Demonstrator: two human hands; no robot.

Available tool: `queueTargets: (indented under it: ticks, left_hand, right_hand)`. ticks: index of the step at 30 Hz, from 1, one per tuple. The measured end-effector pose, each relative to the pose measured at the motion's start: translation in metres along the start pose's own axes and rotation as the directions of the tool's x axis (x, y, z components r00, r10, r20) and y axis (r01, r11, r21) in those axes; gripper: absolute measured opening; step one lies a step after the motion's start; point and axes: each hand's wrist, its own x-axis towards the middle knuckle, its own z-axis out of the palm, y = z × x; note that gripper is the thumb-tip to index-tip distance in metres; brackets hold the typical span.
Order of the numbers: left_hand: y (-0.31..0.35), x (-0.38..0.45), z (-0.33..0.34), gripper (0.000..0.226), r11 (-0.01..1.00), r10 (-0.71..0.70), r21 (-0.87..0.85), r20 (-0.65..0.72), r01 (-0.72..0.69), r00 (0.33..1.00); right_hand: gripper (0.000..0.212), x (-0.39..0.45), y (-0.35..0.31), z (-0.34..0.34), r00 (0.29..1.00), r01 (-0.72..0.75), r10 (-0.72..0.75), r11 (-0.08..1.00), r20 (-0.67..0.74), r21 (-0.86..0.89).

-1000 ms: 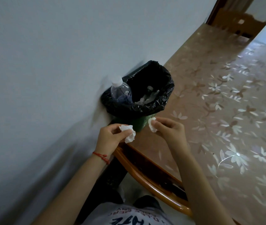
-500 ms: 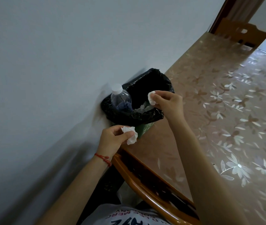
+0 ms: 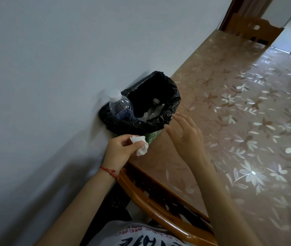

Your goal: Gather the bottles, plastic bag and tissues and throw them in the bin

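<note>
A green bin with a black liner (image 3: 169, 96) stands against the wall at the table's near left corner. A clear bottle with a white cap (image 3: 120, 106) sticks up at its left rim. Deeper inside lie a second bottle (image 3: 155, 101), clear plastic and white tissue scraps (image 3: 151, 113). My left hand (image 3: 121, 148) pinches a crumpled white tissue (image 3: 140, 143) just below the bin's front rim. My right hand (image 3: 185, 134) hovers to the right of the rim, fingers spread and empty.
The table (image 3: 238, 121) with a floral cover stretches away to the right. A wooden chair back (image 3: 158, 208) curves below my arms. Another wooden chair (image 3: 254, 31) stands at the table's far end. A pale wall (image 3: 52, 68) fills the left.
My right hand carried its tissue over the bin, let it go inside and has drawn back, now empty. My left hand has stayed in place with its tissue.
</note>
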Motion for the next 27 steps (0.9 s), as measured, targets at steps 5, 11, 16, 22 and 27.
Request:
queueTargets:
  ticks: [5, 11, 16, 22, 27]
  left_hand:
    - [0.004, 0.002, 0.009, 0.019, 0.999, 0.032, 0.012, 0.019, -0.032, 0.999]
    - [0.020, 0.012, 0.019, 0.015, 0.993, 0.102, 0.048, 0.043, -0.104, 0.994]
    - [0.047, 0.040, 0.025, 0.015, 0.966, 0.216, 0.139, 0.025, -0.218, 0.976]
    - [0.061, 0.081, 0.032, 0.018, 0.911, 0.321, 0.291, -0.053, -0.293, 0.946]
    - [0.060, 0.088, 0.036, 0.022, 0.877, 0.357, 0.374, -0.082, -0.304, 0.930]
  right_hand:
    - [0.045, -0.040, 0.035, 0.009, 0.994, 0.054, -0.023, 0.950, 0.102, -0.308]
    - [0.053, -0.058, 0.043, 0.010, 0.989, 0.055, 0.014, 0.892, 0.149, -0.450]
    - [0.055, -0.061, 0.044, 0.010, 0.987, 0.066, 0.009, 0.885, 0.158, -0.461]
    - [0.055, -0.065, 0.043, 0.013, 0.983, 0.051, 0.031, 0.900, 0.181, -0.433]
    - [0.055, -0.069, 0.042, 0.014, 0.986, 0.055, 0.015, 0.910, 0.166, -0.412]
